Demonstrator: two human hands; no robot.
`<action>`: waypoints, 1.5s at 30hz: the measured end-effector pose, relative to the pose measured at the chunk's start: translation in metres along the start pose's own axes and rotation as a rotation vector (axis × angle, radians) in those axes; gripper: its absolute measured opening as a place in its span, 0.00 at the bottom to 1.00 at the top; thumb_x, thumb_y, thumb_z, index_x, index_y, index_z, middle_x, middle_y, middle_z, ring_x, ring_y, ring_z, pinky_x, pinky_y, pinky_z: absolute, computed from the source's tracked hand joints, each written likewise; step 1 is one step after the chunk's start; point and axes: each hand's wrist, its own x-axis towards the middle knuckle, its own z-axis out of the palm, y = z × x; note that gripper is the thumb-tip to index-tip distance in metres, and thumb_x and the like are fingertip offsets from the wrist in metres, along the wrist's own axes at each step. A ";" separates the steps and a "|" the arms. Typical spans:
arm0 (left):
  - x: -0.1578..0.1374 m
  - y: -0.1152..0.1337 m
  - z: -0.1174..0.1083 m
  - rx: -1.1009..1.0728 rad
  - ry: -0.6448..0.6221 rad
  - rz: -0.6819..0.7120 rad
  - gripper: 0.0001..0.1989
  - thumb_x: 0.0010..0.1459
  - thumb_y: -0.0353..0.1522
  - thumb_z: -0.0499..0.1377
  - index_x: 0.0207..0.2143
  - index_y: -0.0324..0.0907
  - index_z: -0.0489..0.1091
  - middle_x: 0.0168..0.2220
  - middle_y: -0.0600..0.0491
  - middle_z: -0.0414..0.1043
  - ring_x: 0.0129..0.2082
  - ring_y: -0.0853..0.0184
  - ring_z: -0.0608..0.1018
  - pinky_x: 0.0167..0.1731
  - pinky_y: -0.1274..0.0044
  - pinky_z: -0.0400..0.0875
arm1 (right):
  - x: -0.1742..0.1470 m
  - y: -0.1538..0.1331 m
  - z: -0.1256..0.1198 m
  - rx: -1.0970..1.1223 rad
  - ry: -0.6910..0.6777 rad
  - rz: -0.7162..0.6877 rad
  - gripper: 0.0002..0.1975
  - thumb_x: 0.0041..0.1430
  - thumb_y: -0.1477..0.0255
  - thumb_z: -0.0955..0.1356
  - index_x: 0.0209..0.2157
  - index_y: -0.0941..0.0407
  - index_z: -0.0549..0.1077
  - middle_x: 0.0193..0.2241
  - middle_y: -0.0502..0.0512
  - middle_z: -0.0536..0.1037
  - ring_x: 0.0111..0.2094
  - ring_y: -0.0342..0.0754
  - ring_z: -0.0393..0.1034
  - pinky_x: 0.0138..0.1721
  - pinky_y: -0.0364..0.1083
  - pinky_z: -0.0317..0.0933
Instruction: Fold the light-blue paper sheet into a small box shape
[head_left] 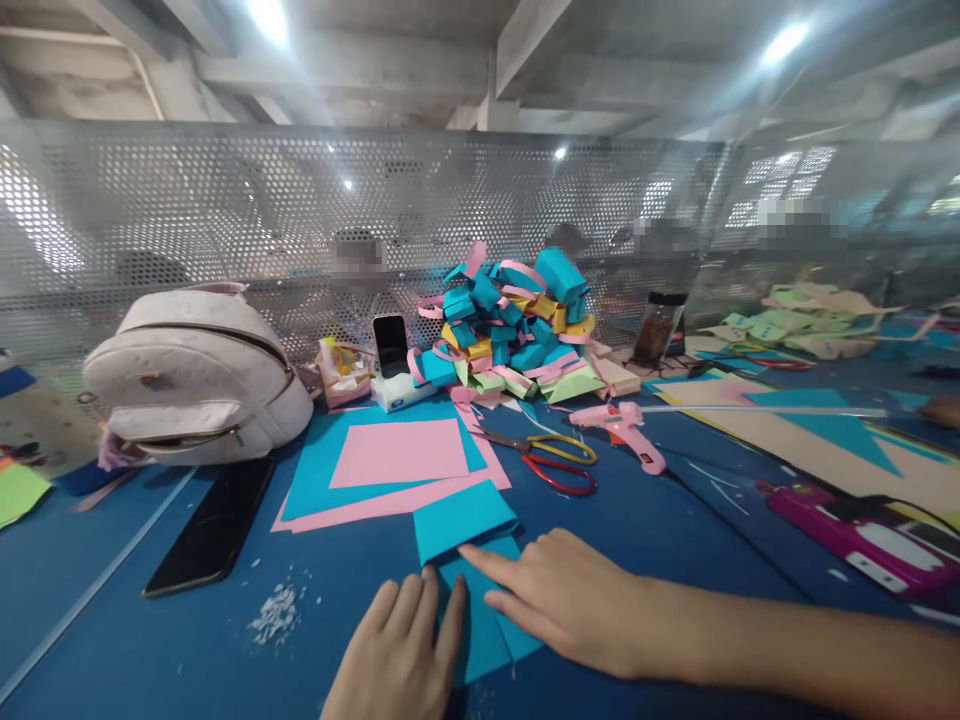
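A folded piece of blue paper (465,515) lies in front of me, its upper part folded over and slightly raised. My left hand (405,645) lies on the lower left of the paper, fingers stretched forward with the tips near the fold. From the right, my right hand (566,600) rests on the same sheet. Its index finger points left at the edge of the fold, with another finger extended below it, and the rest are partly hidden. Neither hand grips anything. Just beyond are flat pink sheets (401,453) on blue paper (315,450), and scissors (536,455) with yellow and red handles.
A pink glue gun (619,430) and a magenta power strip (855,540) lie to the right. A heap of folded paper pieces (517,330) stands at the back. On the left are a white backpack (202,370), a black phone (214,525) and white scraps (276,612).
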 end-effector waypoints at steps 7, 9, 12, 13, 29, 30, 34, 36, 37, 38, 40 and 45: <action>0.014 -0.001 -0.013 -0.143 -0.013 -0.013 0.43 0.60 0.59 0.41 0.54 0.33 0.70 0.51 0.39 0.74 0.43 0.53 0.77 0.42 0.66 0.66 | -0.017 0.009 0.007 -0.025 0.014 0.069 0.17 0.69 0.65 0.59 0.56 0.48 0.68 0.25 0.51 0.79 0.22 0.48 0.72 0.21 0.47 0.33; 0.018 -0.001 -0.016 -0.176 -0.004 0.000 0.43 0.60 0.59 0.40 0.53 0.33 0.71 0.52 0.41 0.74 0.42 0.54 0.77 0.41 0.67 0.66 | -0.017 0.008 0.012 -0.057 0.011 0.057 0.19 0.69 0.64 0.59 0.59 0.48 0.65 0.25 0.52 0.79 0.21 0.48 0.71 0.21 0.47 0.31; 0.023 -0.001 -0.019 -0.190 0.033 -0.003 0.44 0.59 0.60 0.41 0.54 0.32 0.70 0.53 0.42 0.73 0.41 0.56 0.77 0.40 0.68 0.67 | -0.015 0.007 0.015 -0.081 0.020 0.036 0.20 0.69 0.64 0.59 0.60 0.50 0.63 0.24 0.52 0.79 0.20 0.48 0.71 0.21 0.47 0.31; 0.025 -0.001 -0.020 -0.187 0.049 -0.005 0.44 0.59 0.61 0.41 0.54 0.32 0.70 0.53 0.42 0.73 0.41 0.56 0.77 0.41 0.68 0.67 | -0.014 0.007 0.015 -0.089 0.022 0.032 0.20 0.69 0.65 0.59 0.60 0.50 0.64 0.24 0.52 0.79 0.20 0.48 0.71 0.21 0.47 0.31; 0.030 -0.003 -0.025 -0.162 -0.020 0.075 0.41 0.61 0.59 0.41 0.55 0.34 0.69 0.55 0.45 0.71 0.40 0.59 0.77 0.39 0.69 0.64 | -0.014 0.020 0.004 0.041 0.004 0.036 0.19 0.69 0.66 0.59 0.58 0.41 0.66 0.25 0.52 0.79 0.22 0.48 0.71 0.22 0.46 0.34; 0.030 -0.003 -0.025 -0.164 -0.016 0.075 0.41 0.61 0.58 0.41 0.56 0.34 0.69 0.55 0.45 0.71 0.40 0.59 0.77 0.39 0.69 0.64 | -0.014 0.021 0.002 0.057 0.001 0.035 0.19 0.69 0.66 0.59 0.58 0.41 0.67 0.26 0.52 0.80 0.22 0.47 0.71 0.22 0.46 0.35; 0.028 -0.003 -0.022 -0.179 0.009 0.073 0.40 0.61 0.58 0.42 0.56 0.35 0.69 0.55 0.44 0.71 0.40 0.60 0.76 0.40 0.70 0.63 | -0.014 0.024 -0.002 0.079 -0.007 0.043 0.19 0.68 0.66 0.59 0.58 0.40 0.66 0.27 0.52 0.80 0.24 0.47 0.72 0.22 0.45 0.37; 0.027 -0.003 -0.020 -0.189 0.029 0.066 0.39 0.62 0.58 0.43 0.56 0.36 0.68 0.55 0.44 0.71 0.40 0.60 0.76 0.40 0.70 0.63 | -0.013 0.024 -0.002 0.055 -0.008 0.045 0.20 0.68 0.65 0.60 0.60 0.41 0.64 0.27 0.52 0.80 0.24 0.48 0.72 0.22 0.45 0.38; 0.026 -0.003 -0.019 -0.194 0.043 0.064 0.39 0.62 0.58 0.43 0.56 0.36 0.68 0.55 0.44 0.72 0.40 0.59 0.76 0.41 0.70 0.63 | -0.012 0.024 -0.001 0.036 -0.012 0.042 0.21 0.68 0.65 0.60 0.61 0.42 0.63 0.27 0.52 0.80 0.24 0.48 0.72 0.22 0.45 0.37; 0.025 -0.004 -0.018 -0.197 0.057 0.064 0.39 0.62 0.58 0.43 0.56 0.36 0.68 0.54 0.44 0.72 0.41 0.59 0.75 0.41 0.70 0.63 | -0.012 0.023 0.001 0.012 -0.017 0.039 0.21 0.68 0.65 0.60 0.61 0.42 0.63 0.27 0.53 0.80 0.24 0.49 0.73 0.22 0.45 0.37; 0.024 -0.004 -0.017 -0.189 0.084 0.066 0.39 0.61 0.58 0.43 0.57 0.36 0.67 0.53 0.45 0.73 0.42 0.59 0.75 0.42 0.70 0.63 | -0.010 0.022 0.003 -0.032 -0.023 0.032 0.21 0.68 0.65 0.60 0.61 0.43 0.63 0.27 0.53 0.80 0.24 0.49 0.73 0.22 0.46 0.36; 0.025 -0.005 -0.014 -0.144 0.132 0.096 0.39 0.61 0.58 0.42 0.55 0.37 0.68 0.52 0.47 0.75 0.48 0.57 0.75 0.48 0.68 0.62 | -0.008 0.022 0.005 -0.057 -0.008 0.003 0.18 0.67 0.67 0.60 0.57 0.45 0.67 0.25 0.53 0.79 0.22 0.49 0.72 0.21 0.46 0.34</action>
